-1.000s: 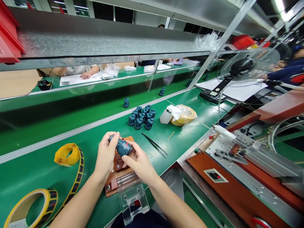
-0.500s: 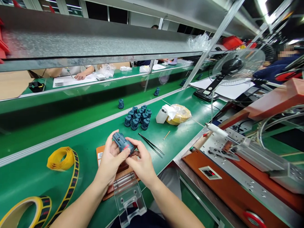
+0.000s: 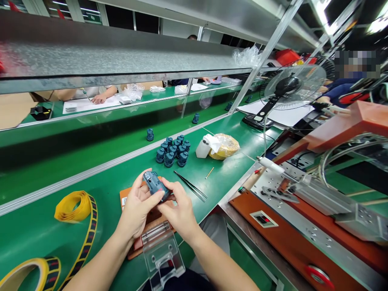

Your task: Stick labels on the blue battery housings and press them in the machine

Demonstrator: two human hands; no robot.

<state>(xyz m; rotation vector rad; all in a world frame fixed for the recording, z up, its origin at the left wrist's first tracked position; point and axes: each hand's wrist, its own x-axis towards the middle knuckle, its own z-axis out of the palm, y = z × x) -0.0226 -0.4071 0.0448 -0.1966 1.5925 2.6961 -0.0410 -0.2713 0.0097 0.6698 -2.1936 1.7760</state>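
Observation:
Both hands hold a small dark blue plastic housing (image 3: 155, 185) above the green bench. My left hand (image 3: 138, 206) cradles it from below and the side, and the fingertips of my right hand (image 3: 178, 210) pinch its lower end. Under the hands lies an orange-brown jig (image 3: 123, 198), mostly hidden by them. A transparent acrylic stand (image 3: 163, 258) stands at the bench's near edge. Black tweezers (image 3: 190, 186) lie to the right of my right hand, not touching it. Several similar blue parts (image 3: 171, 152) stand grouped beyond the hands.
Yellow-and-black tape rolls (image 3: 77, 210) lie at the left. A white bottle (image 3: 202, 148) and yellow bag (image 3: 223, 146) sit further along. A metal fixture (image 3: 303, 194) and a fan (image 3: 287, 87) stand right. A metal shelf (image 3: 106, 52) runs overhead, with co-workers beyond and at right.
The blue housing has turned in my hands, its upper end now pointing up and left. The whole scene has drifted left in view. Bench objects keep their places.

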